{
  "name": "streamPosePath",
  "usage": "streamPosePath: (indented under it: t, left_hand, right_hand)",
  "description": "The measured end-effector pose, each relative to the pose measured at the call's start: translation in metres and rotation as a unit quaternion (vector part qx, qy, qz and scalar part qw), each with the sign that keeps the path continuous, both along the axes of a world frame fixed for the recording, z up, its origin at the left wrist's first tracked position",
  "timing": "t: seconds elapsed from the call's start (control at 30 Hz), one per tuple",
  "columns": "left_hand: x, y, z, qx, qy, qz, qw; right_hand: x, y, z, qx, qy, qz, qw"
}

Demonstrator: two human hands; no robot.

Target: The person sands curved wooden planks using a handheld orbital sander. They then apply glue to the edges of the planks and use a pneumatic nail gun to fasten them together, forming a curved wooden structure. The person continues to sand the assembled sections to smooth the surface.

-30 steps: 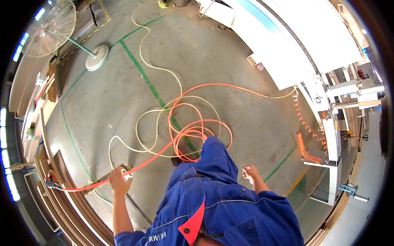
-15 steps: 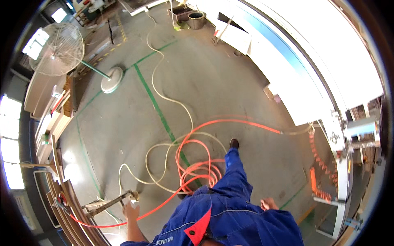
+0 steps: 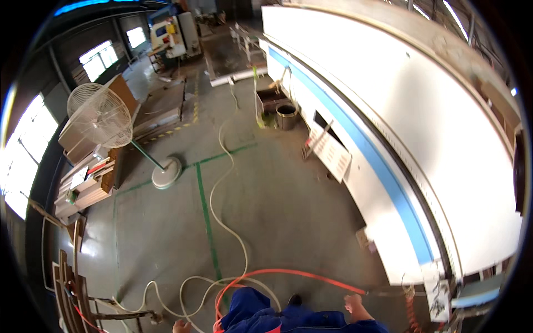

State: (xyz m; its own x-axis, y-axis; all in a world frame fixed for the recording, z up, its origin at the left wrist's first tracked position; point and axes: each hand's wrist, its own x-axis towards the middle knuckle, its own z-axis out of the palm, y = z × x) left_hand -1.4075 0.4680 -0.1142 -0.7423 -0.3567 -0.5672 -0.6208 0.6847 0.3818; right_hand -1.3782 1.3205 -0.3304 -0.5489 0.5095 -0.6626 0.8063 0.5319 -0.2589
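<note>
Grey, green-lined floor [image 3: 288, 194] under pale hose [image 3: 242, 244], orange hose [image 3: 300, 271], round fan base [image 3: 166, 173] and dark bucket [image 3: 286, 119]

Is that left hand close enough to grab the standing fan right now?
Probably not: the standing fan is well ahead of the left hand, with a stretch of floor between. Only the pale hose seems to lie across the way, so distance looks like the obstacle.

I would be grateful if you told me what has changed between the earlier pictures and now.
The view has tilted up: the left hand and right hand sit lower in the picture, more workshop shows ahead, and most of the orange hose's coil is no longer visible. The legs have shifted, apparently mid-stride. No hold is visibly taken or released. The standing fan and pale hose seem unmoved.
</note>
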Motion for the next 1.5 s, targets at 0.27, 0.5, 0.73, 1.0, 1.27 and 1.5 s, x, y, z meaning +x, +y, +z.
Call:
streamPosePath:
  t: [0.27, 0.5, 0.73, 1.0, 1.27, 1.5]
  left_hand:
    - [-0.196, 0.077, -0.064, -0.01, -0.136, -0.032, 0.99]
    - [-0.454, 0.095, -0.116, 0.012, -0.13, -0.097, 0.987]
    - [-0.856, 0.104, -0.028, -0.035, 0.086, -0.196, 0.976]
    - [-1.102, 0.041, -0.013, -0.013, 0.179, -0.123, 0.976]
    - [-1.116, 0.037, -0.08, -0.027, -0.189, -0.112, 0.975]
    - [-1.293, 0.068, -0.094, 0.035, -0.182, 0.027, 0.982]
  right_hand:
    - [-0.488, -0.103, 0.115, -0.137, 0.276, 0.086, 0.947]
    - [-0.647, -0.057, 0.122, -0.004, 0.199, 0.27, 0.942]
    - [-0.634, -0.052, 0.088, -0.039, -0.016, 0.197, 0.98]
    - [-0.873, -0.117, 0.062, -0.126, -0.09, 0.088, 0.984]
    - [-1.381, -0.164, 0.094, -0.03, 0.203, 0.213, 0.955]
    - [-1.776, -0.293, 0.351, -0.222, 0.477, 0.237, 0.817]
